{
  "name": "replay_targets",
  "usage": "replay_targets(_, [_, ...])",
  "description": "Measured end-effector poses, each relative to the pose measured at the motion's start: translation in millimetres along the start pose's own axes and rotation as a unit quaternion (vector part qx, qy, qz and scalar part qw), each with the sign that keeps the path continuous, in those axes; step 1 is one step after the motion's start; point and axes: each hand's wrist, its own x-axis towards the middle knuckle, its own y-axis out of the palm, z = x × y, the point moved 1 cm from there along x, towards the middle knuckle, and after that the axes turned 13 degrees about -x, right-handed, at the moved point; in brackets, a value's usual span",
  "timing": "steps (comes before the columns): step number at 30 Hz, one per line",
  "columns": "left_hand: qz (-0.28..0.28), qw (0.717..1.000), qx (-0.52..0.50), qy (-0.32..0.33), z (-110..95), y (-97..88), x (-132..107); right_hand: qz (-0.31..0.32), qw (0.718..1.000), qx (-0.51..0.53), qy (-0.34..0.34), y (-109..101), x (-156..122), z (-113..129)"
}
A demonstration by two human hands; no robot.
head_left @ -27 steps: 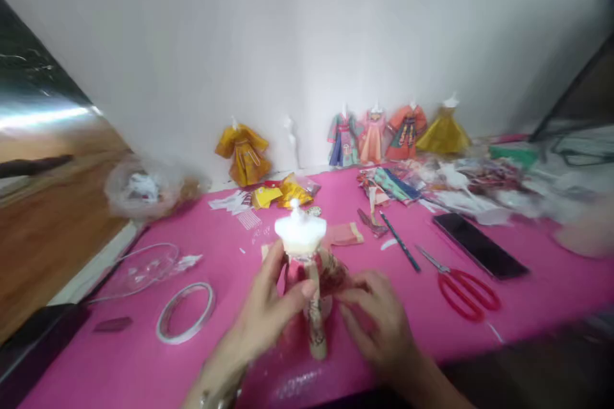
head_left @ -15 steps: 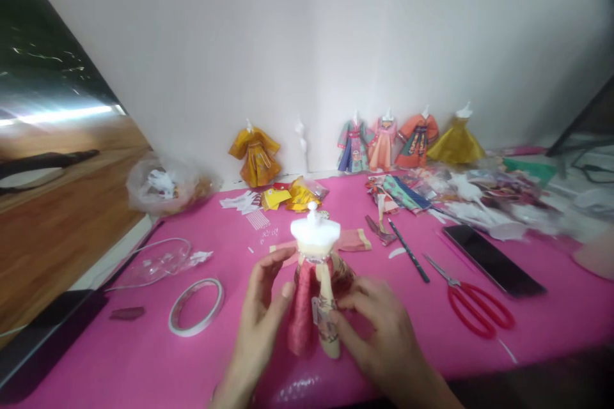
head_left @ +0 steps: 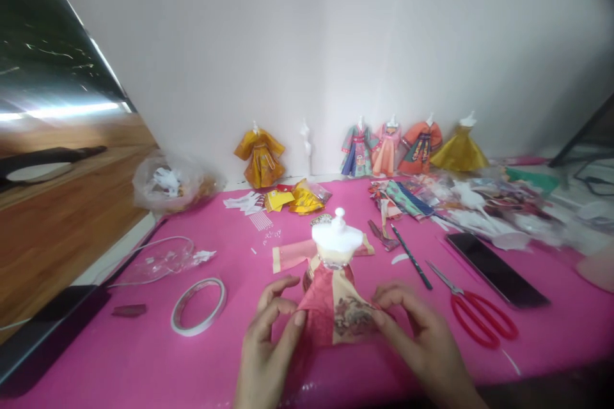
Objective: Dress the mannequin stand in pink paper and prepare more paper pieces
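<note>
A small white mannequin [head_left: 337,234] stands upright between my hands at the front of the table. Round its waist hangs a doll skirt [head_left: 322,307], with one red panel and one cream panel bearing a dark print. My left hand [head_left: 271,326] pinches the edge of the red panel between thumb and fingers. On the other side, my right hand [head_left: 415,326] grips the edge of the printed panel, so the cloth is spread out sideways. Behind the mannequin lies a flat pink cloth piece [head_left: 293,252] with cream ends, partly hidden by it.
Left of my hands lies a roll of white tape [head_left: 199,307]. Red-handled scissors [head_left: 480,316], a dark pencil [head_left: 412,257] and a phone [head_left: 496,268] are on the right. Several dressed mannequins, one in a yellow robe [head_left: 260,158], lean against the wall. A plastic bag [head_left: 144,182] sits back left.
The skirt panels, earlier hanging in narrow folds, are now stretched apart. My right hand has moved right, and both hands now pinch panel edges. The mannequin appears shifted to the right.
</note>
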Motion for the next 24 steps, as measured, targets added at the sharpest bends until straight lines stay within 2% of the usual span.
replay_targets(4, [0.07, 0.997, 0.04, 0.003, 0, 0.5, 1, 0.019, 0.999, -0.03, 0.001, 11, 3, -4])
replay_targets(6, [0.077, 0.995, 0.055, 0.017, 0, -1.0, 2, 0.028, 0.999, -0.046, -0.005, 11, 4, -3])
replay_targets(8, [0.046, 0.997, 0.045, 0.035, -3, -2.6, 4, 0.025, 0.998, -0.06, -0.013, 8, 6, 1])
replay_targets(10, [0.002, 0.999, 0.009, 0.047, -6, -3.2, 10, 0.002, 0.998, -0.065, -0.027, 4, 9, 8])
replay_targets(12, [-0.017, 0.998, -0.039, 0.05, -9, -1.9, 19, -0.025, 0.996, -0.064, -0.056, 2, 13, 17])
replay_targets(17, [0.04, 0.995, -0.092, 0.022, -12, 5.8, 43, -0.014, 0.99, -0.073, -0.123, 9, 24, 38])
replay_targets(22, [0.105, 0.991, -0.081, 0.01, -24, 12.9, 53, -0.01, 0.988, -0.085, -0.132, 15, 28, 43])
replay_targets(24, [0.113, 0.991, -0.076, 0.018, -28, 13.8, 55, -0.015, 0.986, -0.093, -0.134, 14, 28, 43])
